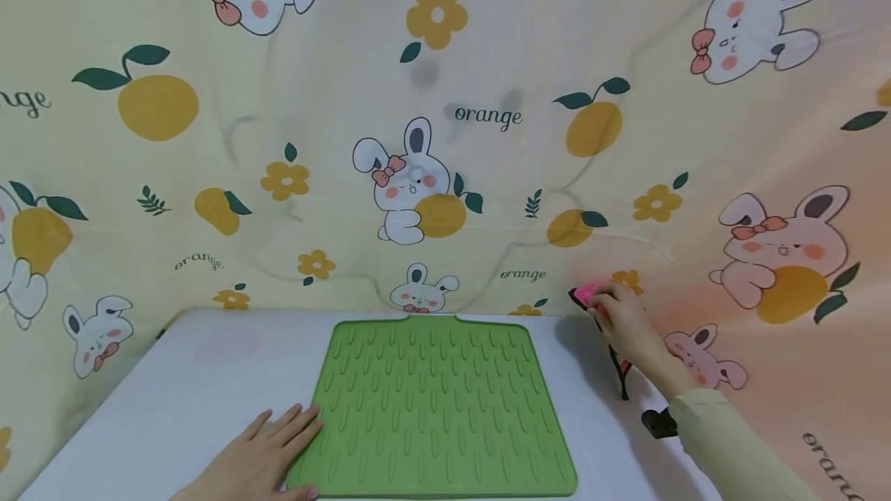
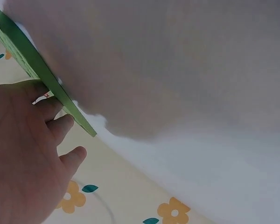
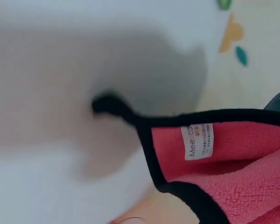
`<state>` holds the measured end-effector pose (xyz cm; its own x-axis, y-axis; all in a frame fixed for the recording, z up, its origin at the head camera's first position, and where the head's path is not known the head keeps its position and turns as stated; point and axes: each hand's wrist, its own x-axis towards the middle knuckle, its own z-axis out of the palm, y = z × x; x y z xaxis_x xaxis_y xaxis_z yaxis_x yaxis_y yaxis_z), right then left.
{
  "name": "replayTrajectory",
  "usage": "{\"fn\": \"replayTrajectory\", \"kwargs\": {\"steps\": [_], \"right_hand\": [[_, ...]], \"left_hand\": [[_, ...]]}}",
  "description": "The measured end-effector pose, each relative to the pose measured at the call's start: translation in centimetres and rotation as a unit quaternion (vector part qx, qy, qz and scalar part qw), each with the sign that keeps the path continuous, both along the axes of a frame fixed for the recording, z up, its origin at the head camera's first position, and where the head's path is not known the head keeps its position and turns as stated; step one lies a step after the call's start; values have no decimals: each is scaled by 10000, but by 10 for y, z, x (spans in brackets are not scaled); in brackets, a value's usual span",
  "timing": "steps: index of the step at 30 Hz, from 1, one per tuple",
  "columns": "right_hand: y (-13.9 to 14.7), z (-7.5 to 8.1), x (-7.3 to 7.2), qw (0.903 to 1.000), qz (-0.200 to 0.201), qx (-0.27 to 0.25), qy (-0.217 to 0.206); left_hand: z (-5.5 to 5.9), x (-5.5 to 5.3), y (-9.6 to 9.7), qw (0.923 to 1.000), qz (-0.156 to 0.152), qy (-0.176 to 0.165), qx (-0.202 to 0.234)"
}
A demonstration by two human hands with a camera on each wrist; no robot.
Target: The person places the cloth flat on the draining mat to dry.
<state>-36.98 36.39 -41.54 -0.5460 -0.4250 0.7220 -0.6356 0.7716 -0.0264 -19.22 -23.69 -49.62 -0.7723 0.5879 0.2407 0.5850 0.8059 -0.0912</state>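
A green mat (image 1: 435,408) with rows of raised ridges lies flat on the white table. My left hand (image 1: 261,454) rests at its left edge, with fingers spread and fingertips on the rim. In the left wrist view those fingers touch the side of the mat (image 2: 46,74). At the back right, my right hand (image 1: 626,323) pinches a pink towel (image 1: 588,292) with black trim, holding it up so that it hangs down. The right wrist view shows the towel's fuzzy pink cloth (image 3: 256,177), a white label (image 3: 198,142) and a black corner loop; the right fingers are barely visible there.
Behind the white table (image 1: 237,362) hangs a cream curtain (image 1: 334,99) printed with rabbits, oranges and flowers. It also runs along the right side, close to my right arm. A small black object (image 1: 659,424) shows beside the right sleeve.
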Motion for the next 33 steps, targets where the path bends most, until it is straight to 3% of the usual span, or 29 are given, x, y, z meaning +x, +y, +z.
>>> {"fn": "replayTrajectory", "kwargs": {"steps": [5,12,16,22,33], "right_hand": [[-20,19,5,9974,535,-114,460],[-61,42,20,9931,999,-64,614],[-88,49,29,9857,1497,-106,768],[-126,45,46,9795,1938,-158,526],[-189,25,76,9676,2510,279,79]], "left_hand": [[-3,-1,-3,9999,16,4,136],[-2,-2,-4,9993,98,-313,172],[0,-2,-3,9991,74,-408,89],[-1,0,-1,9995,2,-299,-67],[2,1,0,9997,-9,-206,-86]]}}
